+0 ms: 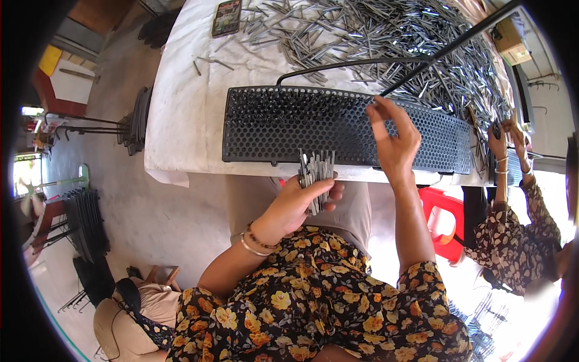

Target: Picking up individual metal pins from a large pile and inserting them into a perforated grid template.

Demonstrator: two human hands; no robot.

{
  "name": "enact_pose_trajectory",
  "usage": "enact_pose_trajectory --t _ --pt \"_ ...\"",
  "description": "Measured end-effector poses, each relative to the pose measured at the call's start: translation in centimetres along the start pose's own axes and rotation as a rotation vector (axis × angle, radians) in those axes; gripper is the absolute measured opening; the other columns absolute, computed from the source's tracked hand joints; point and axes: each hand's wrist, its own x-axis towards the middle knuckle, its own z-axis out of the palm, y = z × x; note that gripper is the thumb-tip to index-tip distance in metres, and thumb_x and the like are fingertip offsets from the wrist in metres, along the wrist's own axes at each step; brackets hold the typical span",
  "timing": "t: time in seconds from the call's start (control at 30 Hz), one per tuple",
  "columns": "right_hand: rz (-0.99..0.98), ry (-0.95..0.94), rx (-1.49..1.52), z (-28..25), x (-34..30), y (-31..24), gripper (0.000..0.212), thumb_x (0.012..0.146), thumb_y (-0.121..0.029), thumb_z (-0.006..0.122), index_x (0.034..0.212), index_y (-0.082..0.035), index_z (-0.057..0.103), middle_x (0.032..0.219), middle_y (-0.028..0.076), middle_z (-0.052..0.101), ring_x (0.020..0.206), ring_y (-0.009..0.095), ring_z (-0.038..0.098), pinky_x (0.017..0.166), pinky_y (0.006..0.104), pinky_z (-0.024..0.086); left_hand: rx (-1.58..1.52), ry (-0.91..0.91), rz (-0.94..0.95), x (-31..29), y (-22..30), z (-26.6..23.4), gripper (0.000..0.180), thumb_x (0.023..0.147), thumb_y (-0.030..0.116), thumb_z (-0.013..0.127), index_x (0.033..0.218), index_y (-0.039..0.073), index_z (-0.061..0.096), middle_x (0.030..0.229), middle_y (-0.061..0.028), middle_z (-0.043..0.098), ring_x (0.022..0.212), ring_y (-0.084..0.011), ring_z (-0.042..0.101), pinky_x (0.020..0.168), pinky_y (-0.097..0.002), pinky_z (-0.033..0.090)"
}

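The left hand (304,193) is closed tight around a bunch of thin metal pins (315,172). The pins stand almost straight up in the fist, long way up and down, with their tops poking out above the fingers toward the black tray (283,130) and their bottoms sticking out a little under the thumb. The bunch sits just in front of the near edge of the tray, over the lap. The right hand (395,136) is up over the tray, to the right of the bunch and farther away from the body. Its thumb and first finger are pinched together at the top, and it looks like they hold one pin, but that pin is too small to see well. The tray is long and flat and full of little round holes. Its long side runs left to right across the white table (181,102). Past the right hand's fingertips a black rod (446,51) slants up to the right, and a bent black rod (338,65) lies just behind the tray. Behind those is a big pile of loose pins (386,36), pointing every which way. A phone (227,18) lies far off to the left of the pile. Another person's hands (506,142) are at the right end of the tray.
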Motion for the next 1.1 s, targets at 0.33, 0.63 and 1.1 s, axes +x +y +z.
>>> enact_pose_trajectory --t 0.33,0.63,1.1 --pt "-0.048 0.097 -0.109 1.7 1.1 3.5 0.020 0.077 -0.009 0.073 0.097 -0.007 0.070 0.081 0.006 0.069 0.077 0.021 0.060 0.074 0.0310 0.046 0.018 0.043 0.034 1.1 -1.4 0.1 0.019 0.093 0.016 0.058 0.107 0.003 0.060 0.102 -0.0090 0.066 0.091 -0.0158 0.062 0.073 -0.0307 0.052" --pt "-0.275 0.018 -0.214 1.9 1.2 3.9 0.018 0.076 -0.011 0.073 0.094 -0.007 0.070 0.086 0.005 0.068 0.077 0.022 0.060 0.075 0.0311 0.043 0.015 0.008 0.072 1.3 -1.7 0.1 0.018 0.093 0.012 0.057 0.108 0.001 0.060 0.101 -0.0092 0.066 0.089 -0.0163 0.063 0.075 -0.0307 0.053" --pt "0.611 -0.511 0.446 -1.5 -2.8 -0.7 0.018 0.084 -0.013 0.069 0.095 0.002 0.070 0.077 0.004 0.068 0.063 0.006 0.055 0.057 0.0213 0.046 0.101 -0.005 0.138 1.1 -0.7 1.3 0.022 0.093 0.017 0.058 0.108 0.001 0.060 0.099 -0.0068 0.065 0.088 -0.0145 0.062 0.075 -0.0295 0.053"
